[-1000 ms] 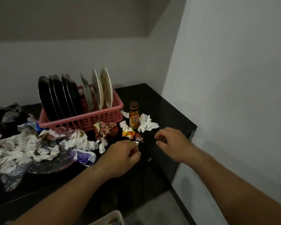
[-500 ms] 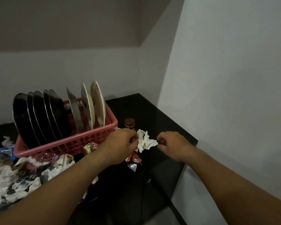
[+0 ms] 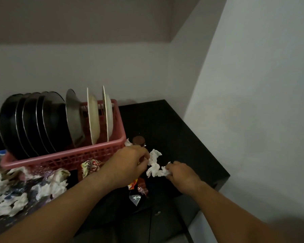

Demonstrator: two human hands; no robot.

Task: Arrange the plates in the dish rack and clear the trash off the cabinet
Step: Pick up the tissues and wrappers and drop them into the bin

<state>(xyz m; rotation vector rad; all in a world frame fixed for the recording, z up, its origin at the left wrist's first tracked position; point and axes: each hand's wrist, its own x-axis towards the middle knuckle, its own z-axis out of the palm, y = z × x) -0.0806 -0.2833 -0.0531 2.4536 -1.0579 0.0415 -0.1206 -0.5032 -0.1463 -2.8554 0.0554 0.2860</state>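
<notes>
Head view, the only view.

- Plates: dark plates [image 3: 33, 120], one steel plate [image 3: 74, 116] and two white plates [image 3: 93, 116] stand on edge in the pink dish rack [image 3: 68, 156]. They are slotted upright so the rack holds them apart. This half of the task looks finished.
- Trash on the black counter [image 3: 165, 123]: crumpled tissue [image 3: 154, 166] just in front of the rack's right corner. Foil wrappers [image 3: 138, 186] lie at the counter's front edge, a snack packet [image 3: 89, 165] lies against the rack front, and a tissue heap [image 3: 51, 185] sits at far left.
- Left hand [image 3: 128, 165]: fingers curled. They appear to be wrapped round the small bottle [image 3: 138, 140], of which only the brown cap shows above the knuckles. Probably gripped to keep it from tipping, or to lift it clear.
- Right hand [image 3: 181, 176]: pinches the near end of the crumpled tissue, and the far end reaches the left hand's fingertips.

Judgement: the step in hand is gathering the trash nearest the right corner. Most of the litter at left is not yet touched.
</notes>
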